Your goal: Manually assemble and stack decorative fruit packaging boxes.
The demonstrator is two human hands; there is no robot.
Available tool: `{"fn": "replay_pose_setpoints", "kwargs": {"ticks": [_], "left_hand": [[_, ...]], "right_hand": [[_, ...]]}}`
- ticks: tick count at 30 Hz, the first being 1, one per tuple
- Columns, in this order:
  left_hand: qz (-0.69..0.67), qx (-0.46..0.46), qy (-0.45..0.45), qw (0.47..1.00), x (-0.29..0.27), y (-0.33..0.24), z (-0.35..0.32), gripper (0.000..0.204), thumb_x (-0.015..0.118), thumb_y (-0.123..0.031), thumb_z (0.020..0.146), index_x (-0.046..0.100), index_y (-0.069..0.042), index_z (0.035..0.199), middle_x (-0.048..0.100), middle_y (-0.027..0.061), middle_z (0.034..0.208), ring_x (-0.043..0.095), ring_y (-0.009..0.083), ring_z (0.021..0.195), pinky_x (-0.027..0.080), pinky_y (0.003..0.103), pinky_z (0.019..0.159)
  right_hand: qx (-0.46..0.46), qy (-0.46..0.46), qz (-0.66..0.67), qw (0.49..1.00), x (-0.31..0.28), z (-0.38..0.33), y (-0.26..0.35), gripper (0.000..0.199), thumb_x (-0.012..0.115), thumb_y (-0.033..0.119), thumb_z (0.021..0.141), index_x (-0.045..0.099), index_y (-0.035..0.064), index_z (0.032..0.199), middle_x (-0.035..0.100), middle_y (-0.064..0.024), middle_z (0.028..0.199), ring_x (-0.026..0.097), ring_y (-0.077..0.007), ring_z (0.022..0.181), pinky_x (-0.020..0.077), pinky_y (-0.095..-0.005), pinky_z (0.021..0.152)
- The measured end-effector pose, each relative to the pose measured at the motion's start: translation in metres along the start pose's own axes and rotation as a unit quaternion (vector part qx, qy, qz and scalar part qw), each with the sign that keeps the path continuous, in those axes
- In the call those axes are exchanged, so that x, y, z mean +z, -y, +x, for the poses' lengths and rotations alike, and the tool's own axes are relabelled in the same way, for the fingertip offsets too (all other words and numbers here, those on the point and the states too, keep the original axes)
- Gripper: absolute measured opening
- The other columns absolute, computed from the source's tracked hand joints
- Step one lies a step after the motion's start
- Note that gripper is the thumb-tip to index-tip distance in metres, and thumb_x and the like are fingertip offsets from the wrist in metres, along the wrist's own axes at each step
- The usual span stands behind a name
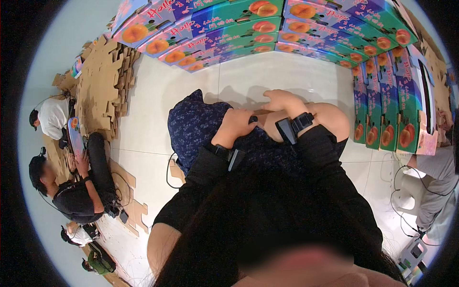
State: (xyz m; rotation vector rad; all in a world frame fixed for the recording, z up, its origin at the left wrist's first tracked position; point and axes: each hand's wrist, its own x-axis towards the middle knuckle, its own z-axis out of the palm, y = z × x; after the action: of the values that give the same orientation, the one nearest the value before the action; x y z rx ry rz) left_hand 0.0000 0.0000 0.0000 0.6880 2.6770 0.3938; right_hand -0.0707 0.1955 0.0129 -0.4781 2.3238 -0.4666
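Note:
My left hand (236,125) rests at the edge of a dark blue patterned skirt (193,126) spread over my lap. Its fingers are curled in, apparently gripping the cloth near the hem, and a small dark bit shows at the fingertips. Over my bare knee (332,119), my right hand (285,101) is held with one finger or thumb stretched out to the left. Nothing shows in it, though some of its fingers are hidden. Black wrist-worn devices with straps sit on both wrists, the right device (292,128) showing most plainly.
Stacked printed fruit cartons (220,36) form a wall ahead, and more cartons (386,103) stand at the right. Flattened cardboard (103,86) is piled at the left. Several people work along the left, one in black (76,198) handling a carton. Another person (435,186) is at the right, beside cables.

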Motion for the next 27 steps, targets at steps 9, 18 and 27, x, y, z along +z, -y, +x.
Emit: {"fn": "replay_pose_setpoints", "kwargs": {"ticks": [9,18,27], "left_hand": [[-0.002,-0.038,0.022,0.999,0.0,0.004,0.007,0.041,0.059,-0.031,0.081,0.057,-0.007,0.114,0.065,0.0176,0.098,0.061,0.0354,0.092,0.047,0.049,0.077],[-0.087,0.097,-0.009,0.991,-0.044,0.041,0.014,0.049,0.05,-0.015,0.087,0.043,-0.005,0.135,0.061,0.0216,0.111,0.06,0.0343,0.101,0.046,0.038,0.091],[-0.244,-0.166,-0.283,0.913,-0.063,0.168,0.084,0.054,0.07,-0.035,0.078,0.056,0.002,0.115,0.067,0.0175,0.094,0.065,0.0265,0.091,0.051,0.035,0.078]], "right_hand": [[-0.014,-0.009,-0.009,1.0,0.005,0.004,0.003,0.061,0.063,0.042,0.079,0.053,0.0053,0.127,0.058,-0.0214,0.12,0.055,-0.0372,0.11,0.044,-0.0422,0.093],[0.002,0.025,-0.033,0.999,0.005,0.003,0.002,0.057,0.062,0.038,0.079,0.054,0.0054,0.125,0.06,-0.0207,0.117,0.056,-0.0366,0.108,0.0447,-0.0415,0.092],[-0.005,0.014,-0.021,1.0,0.006,0.006,0.008,0.061,0.062,0.042,0.081,0.051,0.0062,0.129,0.058,-0.0206,0.121,0.054,-0.0377,0.111,0.0433,-0.0419,0.094]]}}
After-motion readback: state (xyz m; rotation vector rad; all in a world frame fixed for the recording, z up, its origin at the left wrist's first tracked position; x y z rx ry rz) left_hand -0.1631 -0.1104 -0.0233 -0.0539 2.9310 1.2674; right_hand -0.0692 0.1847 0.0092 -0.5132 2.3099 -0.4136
